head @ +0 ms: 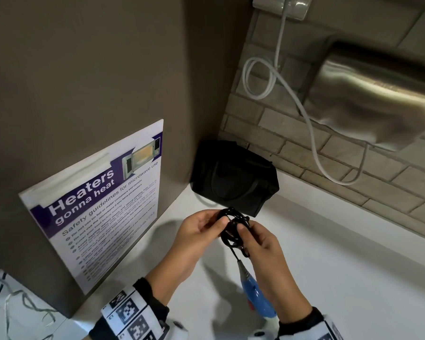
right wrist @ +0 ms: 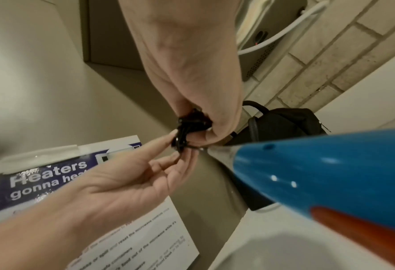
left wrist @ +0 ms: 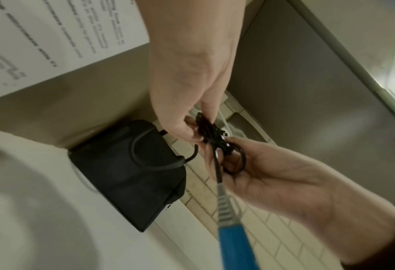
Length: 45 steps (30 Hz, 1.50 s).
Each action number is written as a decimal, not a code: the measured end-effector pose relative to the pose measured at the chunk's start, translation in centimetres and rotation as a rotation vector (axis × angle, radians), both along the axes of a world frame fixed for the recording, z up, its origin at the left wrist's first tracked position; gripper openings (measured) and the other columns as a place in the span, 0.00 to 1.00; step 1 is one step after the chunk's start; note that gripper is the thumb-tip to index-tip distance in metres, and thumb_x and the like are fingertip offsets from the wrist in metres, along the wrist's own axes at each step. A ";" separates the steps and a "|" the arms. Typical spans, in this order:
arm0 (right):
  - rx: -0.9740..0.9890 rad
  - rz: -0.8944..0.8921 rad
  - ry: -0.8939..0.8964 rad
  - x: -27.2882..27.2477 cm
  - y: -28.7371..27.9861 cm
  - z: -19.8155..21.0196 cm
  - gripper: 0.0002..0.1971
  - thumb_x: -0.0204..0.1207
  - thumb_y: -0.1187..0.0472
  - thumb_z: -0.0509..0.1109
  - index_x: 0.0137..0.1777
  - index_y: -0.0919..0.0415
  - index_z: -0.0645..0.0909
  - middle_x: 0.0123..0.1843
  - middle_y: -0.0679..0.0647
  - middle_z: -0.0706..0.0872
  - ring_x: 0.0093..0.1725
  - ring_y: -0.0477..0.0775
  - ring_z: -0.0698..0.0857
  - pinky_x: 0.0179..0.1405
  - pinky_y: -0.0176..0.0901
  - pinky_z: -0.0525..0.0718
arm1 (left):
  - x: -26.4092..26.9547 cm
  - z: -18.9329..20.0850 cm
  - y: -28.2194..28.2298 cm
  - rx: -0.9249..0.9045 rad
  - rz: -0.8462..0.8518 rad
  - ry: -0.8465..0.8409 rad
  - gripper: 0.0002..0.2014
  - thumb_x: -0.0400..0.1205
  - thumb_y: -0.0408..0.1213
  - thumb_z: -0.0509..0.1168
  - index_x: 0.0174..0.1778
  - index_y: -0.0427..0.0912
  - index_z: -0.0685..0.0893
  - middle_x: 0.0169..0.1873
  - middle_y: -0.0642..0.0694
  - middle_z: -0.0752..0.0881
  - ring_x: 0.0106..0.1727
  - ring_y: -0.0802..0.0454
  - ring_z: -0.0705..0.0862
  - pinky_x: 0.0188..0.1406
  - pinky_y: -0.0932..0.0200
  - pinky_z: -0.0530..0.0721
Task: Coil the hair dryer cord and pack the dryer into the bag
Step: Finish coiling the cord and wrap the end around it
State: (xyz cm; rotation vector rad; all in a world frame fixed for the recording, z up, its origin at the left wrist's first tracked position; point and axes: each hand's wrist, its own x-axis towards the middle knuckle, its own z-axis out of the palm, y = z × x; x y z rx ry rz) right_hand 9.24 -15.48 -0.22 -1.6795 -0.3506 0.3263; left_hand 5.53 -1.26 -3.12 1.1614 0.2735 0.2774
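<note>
Fingertips (head: 225,220) of both hands pinch a small bundle of black cord (head: 233,229), held in the air above a white counter (head: 329,253). At the bundle's near-left side, the left hand (head: 196,231) grips the loops between thumb and curled fingers; the right hand (head: 260,244) closes thumb and fingers on the same coil from the other side. Seen from the left wrist, several tight turns of the cord (left wrist: 212,133) bunch at the top, with one wider loop slack against the right palm.

From the coil a single black strand drops to a ribbed grey strain relief and into the blue hair dryer (head: 258,298), which hangs below the right hand and carries a red-orange patch on its body. How the dryer is supported cannot be told.

Well behind the hands, a black bag (head: 233,177) with a looped carry handle sits on the counter, pushed into the corner where a grey-brown panel meets a pale brick-tiled wall (head: 304,153). A laminated poster (head: 101,207) headed "Heaters gonna heat" is stuck to the panel with tape. On the brick wall hangs a steel hand dryer (head: 378,94), fed by a looping white cable (head: 258,77).
</note>
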 end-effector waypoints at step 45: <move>0.070 -0.050 0.198 0.1 -0.6 -1.5 0.07 0.83 0.66 0.62 0.55 0.70 0.78 0.49 0.64 0.91 0.50 0.60 0.91 0.57 0.54 0.86 | 0.5 -0.2 0.4 0.099 0.065 0.051 0.10 0.76 0.35 0.72 0.47 0.31 0.84 0.44 0.37 0.92 0.47 0.46 0.91 0.51 0.57 0.88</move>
